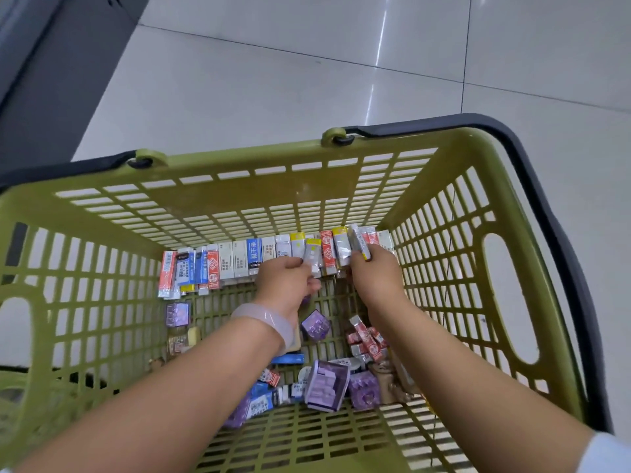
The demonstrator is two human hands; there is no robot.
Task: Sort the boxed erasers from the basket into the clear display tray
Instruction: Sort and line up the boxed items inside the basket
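A green basket with a dark handle stands on a pale tiled floor and fills most of the view, its slotted walls rising on all sides. Both bare forearms reach in from six o'clock toward the far wall at twelve. Along that wall a row of boxed erasers stands on end, side by side, running from ten o'clock to one o'clock. Nearer the person, between five and seven o'clock, a loose heap lies on the basket floor: purple boxes, a purple cube box and small red-and-white packets.

The left hand, with a pale bangle on its wrist, pinches a yellow-topped eraser box at the middle of the row. The right hand, at one o'clock, grips a small bunch of boxes lifted slightly out of line.

The clear display tray is not in view, so the step in hand looks like gathering: picking boxes from the row. The next move likely calls for lifting both handfuls clear of the tall walls without letting any slip from the grip, then carrying them to the tray, wherever it stands.
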